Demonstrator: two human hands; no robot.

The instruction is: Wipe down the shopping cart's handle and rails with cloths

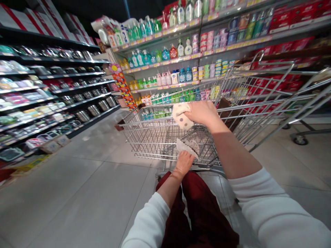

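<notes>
My left hand (183,163) is at the near end of a wire shopping cart (155,137), gripping a folded grey-and-white patterned cloth (188,146) above the basket. Higher up, my right hand (203,113) holds a cream cloth with brown dots (181,116) over the basket's far part. The two cloths are apart. A flat brown item (226,112) lies against the cart's right side, partly hidden by my right arm. White sleeves cover both my forearms, and dark red trousers (199,213) show below.
Shelves of bottled liquids and small tubs (165,65) rise ahead. Black shelves of metal pots and packaged goods (64,93) line the left. A second wire cart (305,103) stands at the right, beside red packaged goods. Pale floor tiles (82,182) run along the aisle.
</notes>
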